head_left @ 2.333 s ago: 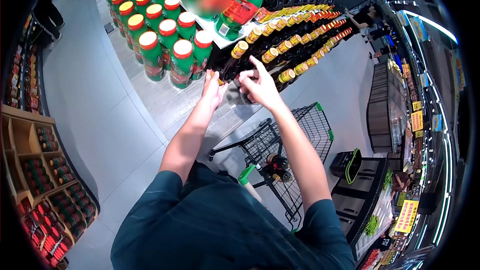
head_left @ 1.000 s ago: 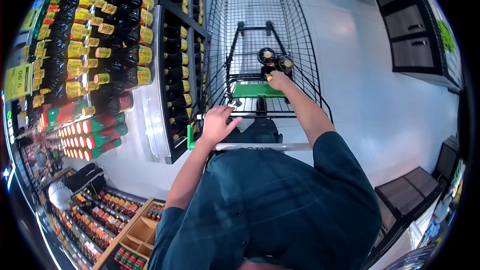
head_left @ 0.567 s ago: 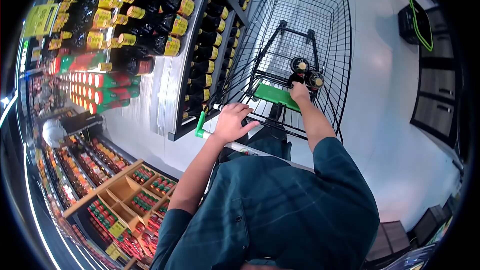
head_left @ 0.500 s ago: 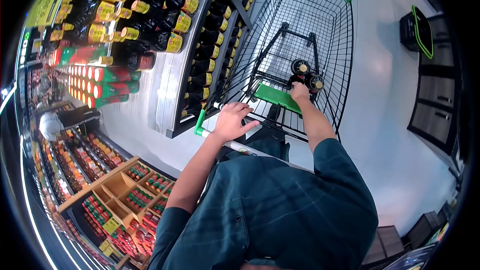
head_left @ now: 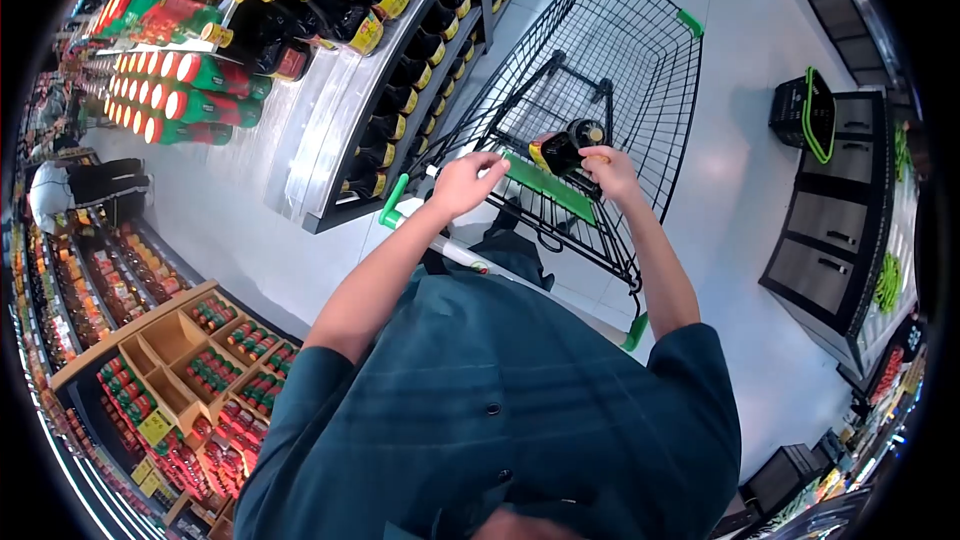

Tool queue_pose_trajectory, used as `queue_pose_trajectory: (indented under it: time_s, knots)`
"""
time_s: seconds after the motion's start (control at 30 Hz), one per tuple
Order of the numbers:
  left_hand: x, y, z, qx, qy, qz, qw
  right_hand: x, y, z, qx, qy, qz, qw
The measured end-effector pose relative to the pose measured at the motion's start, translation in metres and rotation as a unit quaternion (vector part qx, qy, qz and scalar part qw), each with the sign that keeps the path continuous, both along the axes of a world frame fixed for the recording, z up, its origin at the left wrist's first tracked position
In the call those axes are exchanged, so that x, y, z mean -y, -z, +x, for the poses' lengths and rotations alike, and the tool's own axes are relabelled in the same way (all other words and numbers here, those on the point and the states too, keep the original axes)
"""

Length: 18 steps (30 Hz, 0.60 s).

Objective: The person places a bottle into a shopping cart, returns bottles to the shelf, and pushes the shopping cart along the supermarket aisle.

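Head view shows my right hand [head_left: 613, 176] with its fingers [head_left: 600, 153] closed narrow round the neck end of a dark bottle [head_left: 559, 153], which lies tilted inside the shopping cart [head_left: 650, 80], label [head_left: 539, 152] away from the hand. A second bottle [head_left: 584, 128] sits right beside it, cap up. My left hand [head_left: 466, 185] is spread fairly wide, thumb apart, with nothing in its grasp that I can see, near the end of the green panel [head_left: 548, 188]; I can't tell whether it touches. I judge the held bottle stiff and fairly heavy if full, smooth enough to slip, and breakable if it is glass, which I can't confirm. The neck suits a wrapped grip, but the weight probably sits in the body, so I'd want a palm under that, clear of the neighbour and the wire.
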<state>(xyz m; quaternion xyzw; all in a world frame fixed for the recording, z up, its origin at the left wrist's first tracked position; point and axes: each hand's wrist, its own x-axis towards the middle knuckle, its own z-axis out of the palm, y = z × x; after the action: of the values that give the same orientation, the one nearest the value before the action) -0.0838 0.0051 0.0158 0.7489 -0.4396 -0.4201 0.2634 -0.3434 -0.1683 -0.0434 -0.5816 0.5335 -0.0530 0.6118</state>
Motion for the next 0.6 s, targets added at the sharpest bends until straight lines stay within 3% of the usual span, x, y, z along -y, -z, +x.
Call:
queue_pose_trajectory:
  time_s: [0.07,0.13,0.2,0.27,0.33,0.4,0.6]
  knots:
    - [0.011,0.022,0.009,-0.123,-0.072,0.009,0.990,-0.016,-0.088,0.010,0.048,0.023,0.006,0.999]
    - [0.025,0.023,0.010,-0.298,-0.200,0.013,0.933,-0.023,-0.144,0.014,0.063,0.037,0.028,0.997]
    - [0.035,0.019,0.015,-0.421,-0.228,0.059,0.876,-0.032,-0.189,0.015,0.090,0.059,0.067,0.992]
    - [0.036,-0.009,0.014,-0.537,-0.226,0.005,0.813,-0.038,-0.209,0.015,0.139,0.082,0.106,0.981]
    - [0.036,-0.037,0.021,-0.498,-0.264,-0.044,0.825,-0.045,-0.228,0.025,0.162,0.098,0.124,0.974]
    - [0.034,-0.044,0.043,-0.536,-0.211,-0.081,0.814,-0.053,-0.246,0.041,0.155,0.104,0.121,0.975]
    - [0.017,-0.066,0.080,-0.476,-0.297,-0.156,0.813,-0.069,-0.286,0.110,0.139,0.065,0.056,0.987]
